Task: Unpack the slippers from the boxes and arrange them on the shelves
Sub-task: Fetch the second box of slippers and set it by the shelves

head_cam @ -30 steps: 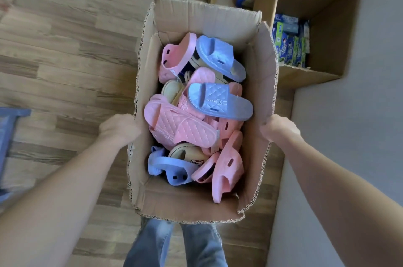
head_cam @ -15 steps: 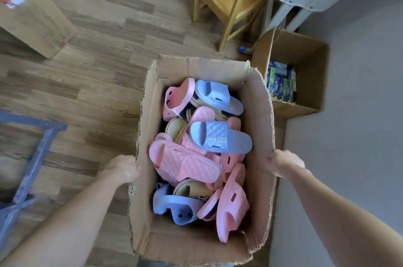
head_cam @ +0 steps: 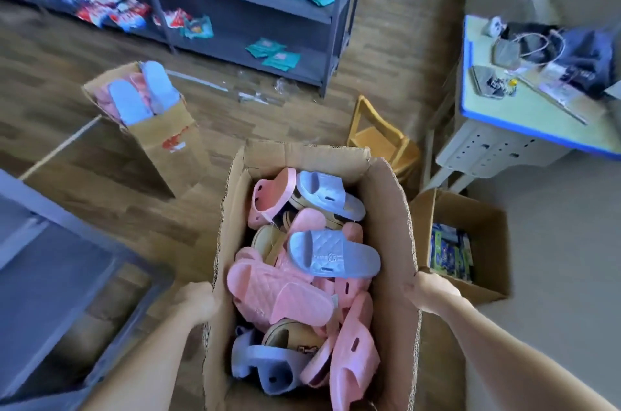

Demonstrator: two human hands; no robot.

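We find the left hand and right hand clamped on opposite walls of the box, apparently at the rims. The walls may buckle, spilling the heaped slippers.

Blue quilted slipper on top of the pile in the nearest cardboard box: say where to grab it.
Probably the quilted strap of the blue quilted rubber slipper, from above: it lies sole-down atop the pile, strap arched upward and uncovered, letting fingers hook under it.

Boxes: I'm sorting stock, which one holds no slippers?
The small box on the right: it holds colourful packets, while the held box and far-left box hold slippers.
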